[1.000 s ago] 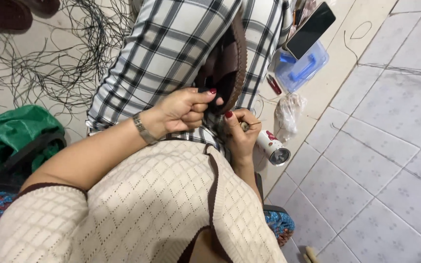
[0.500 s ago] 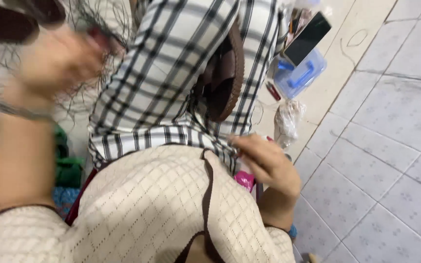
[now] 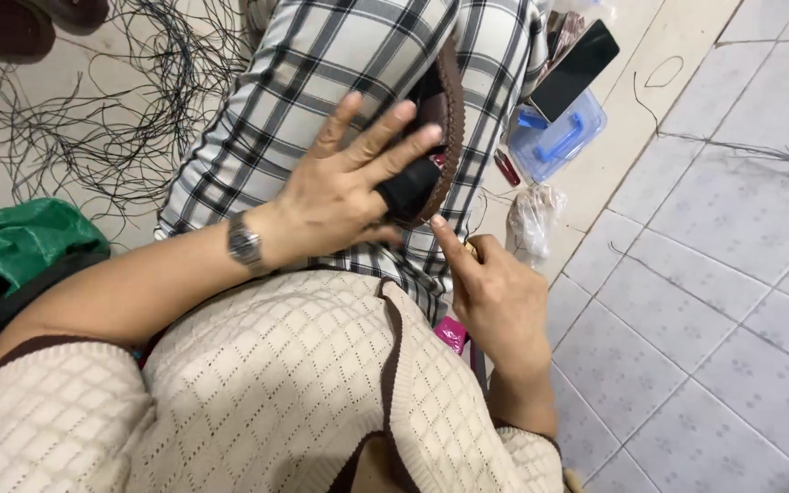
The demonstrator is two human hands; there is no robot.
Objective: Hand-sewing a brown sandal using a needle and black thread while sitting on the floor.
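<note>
While left hand [image 3: 344, 187] lies spread on brown shoe [image 3: 431, 137], right hand [image 3: 495, 292] curls loosely.

The person wore a cream knitted top [image 3: 257, 393] with a diamond lattice pattern, trimmed in dark brown along the front opening and short sleeve edges. Black-and-white plaid trousers [image 3: 358, 64] covered the legs. A silver metal wristwatch [image 3: 245, 245] sat on the left wrist.
</note>
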